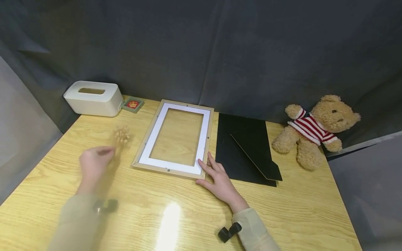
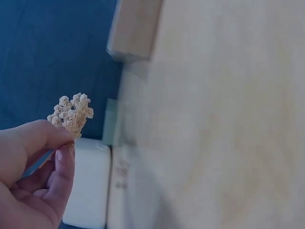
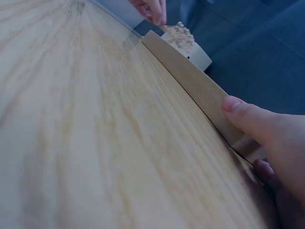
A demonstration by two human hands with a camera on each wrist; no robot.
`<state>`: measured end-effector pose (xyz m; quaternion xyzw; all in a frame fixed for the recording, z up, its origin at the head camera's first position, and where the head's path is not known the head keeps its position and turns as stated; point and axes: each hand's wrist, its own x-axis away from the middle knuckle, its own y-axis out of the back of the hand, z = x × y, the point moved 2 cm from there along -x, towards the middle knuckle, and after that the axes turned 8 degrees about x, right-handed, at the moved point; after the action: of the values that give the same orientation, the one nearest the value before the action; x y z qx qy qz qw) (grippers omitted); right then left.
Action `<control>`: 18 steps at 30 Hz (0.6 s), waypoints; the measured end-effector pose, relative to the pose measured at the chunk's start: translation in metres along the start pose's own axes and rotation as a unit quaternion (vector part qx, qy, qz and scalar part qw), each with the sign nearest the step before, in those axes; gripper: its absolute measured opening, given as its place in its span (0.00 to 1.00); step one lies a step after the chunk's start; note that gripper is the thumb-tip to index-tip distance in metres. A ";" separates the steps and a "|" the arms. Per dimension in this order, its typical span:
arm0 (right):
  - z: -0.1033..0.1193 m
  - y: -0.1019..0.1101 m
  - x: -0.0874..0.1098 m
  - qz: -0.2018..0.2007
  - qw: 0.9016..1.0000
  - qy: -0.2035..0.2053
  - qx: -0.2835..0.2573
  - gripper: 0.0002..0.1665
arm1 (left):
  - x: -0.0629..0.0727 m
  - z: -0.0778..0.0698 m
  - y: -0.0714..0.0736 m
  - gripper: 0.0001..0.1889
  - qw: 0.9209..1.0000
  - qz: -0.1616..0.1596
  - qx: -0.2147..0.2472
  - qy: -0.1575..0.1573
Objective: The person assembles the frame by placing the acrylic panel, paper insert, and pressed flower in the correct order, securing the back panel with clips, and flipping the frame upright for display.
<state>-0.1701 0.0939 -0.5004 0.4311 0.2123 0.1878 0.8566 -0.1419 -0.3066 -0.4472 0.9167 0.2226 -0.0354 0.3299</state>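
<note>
item, tissue box (image 1: 108, 104): white, at the table's far left. item, left hand (image 1: 95, 165): thumb and fingertips pinching a dried flower sprig (image 1: 121, 135), held left of the frame, apart from it; the heads look brittle, so a tighter pinch could snap stems or shed bits. item, wooden frame (image 1: 149, 134): flat, white mat (image 1: 171, 166) inside; a hard push at one corner could skew it. item, right hand (image 1: 218, 179): fingers extended, touching that near right corner; a fingertip on the mat could smudge or shift it. item, black backing board (image 1: 227, 150): beside the frame, its stand flap (image 1: 255, 153) angled, liable to catch a passing sleeve.
</note>
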 end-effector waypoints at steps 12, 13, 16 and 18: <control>-0.001 0.001 0.000 -0.016 1.000 0.012 0.004 0.42 | -0.014 -0.063 -0.057 0.09 0.992 0.045 0.111 0.044; -0.001 0.001 0.000 -0.015 1.000 0.011 0.003 0.42 | -0.014 -0.069 -0.064 0.09 0.991 0.044 0.120 0.045; -0.001 0.000 0.000 -0.012 1.000 0.008 0.002 0.43 | -0.014 -0.084 -0.086 0.08 0.987 0.055 0.141 0.055; -0.001 -0.001 0.000 -0.008 1.000 0.006 0.001 0.43 | -0.014 -0.091 -0.100 0.08 0.985 0.064 0.151 0.054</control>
<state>-0.1705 0.0938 -0.5011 0.4291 0.2209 0.1828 0.8566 -0.2049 -0.1875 -0.4321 0.9689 0.1728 0.0024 0.1768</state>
